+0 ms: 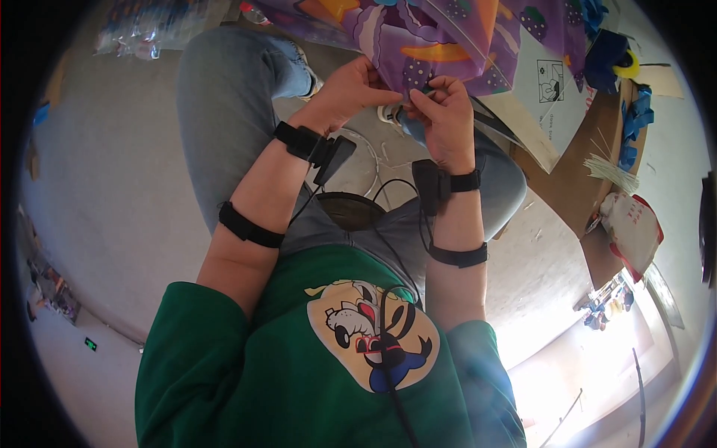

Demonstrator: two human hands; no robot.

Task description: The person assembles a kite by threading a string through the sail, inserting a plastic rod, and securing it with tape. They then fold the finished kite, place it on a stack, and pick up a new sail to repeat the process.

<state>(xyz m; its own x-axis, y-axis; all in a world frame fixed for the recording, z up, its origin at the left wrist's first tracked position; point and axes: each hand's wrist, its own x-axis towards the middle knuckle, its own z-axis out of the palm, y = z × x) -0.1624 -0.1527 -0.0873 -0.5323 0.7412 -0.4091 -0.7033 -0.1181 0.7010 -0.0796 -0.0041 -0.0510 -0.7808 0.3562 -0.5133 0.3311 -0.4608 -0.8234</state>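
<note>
A large purple plastic sheet (455, 63) with orange, white and dotted fruit-like prints hangs in folds at the top of the head view. At its near edge my left hand (345, 95) has thumb and fingers closed on the plastic. Close beside it, my right hand (446, 119) pinches the same edge between thumb and forefinger, its other fingers curled. The two thumbs nearly meet at a low corner of the sheet. Anything small between the fingertips is too hidden to make out.
To the right lie a cardboard box (566, 183) and a white printed board (549, 104). Near them are a yellow ring (629, 64), blue strips (636, 123), thin white ties (611, 172) and a white bag with red print (631, 231). Clear plastic bags (146, 30) lie far left.
</note>
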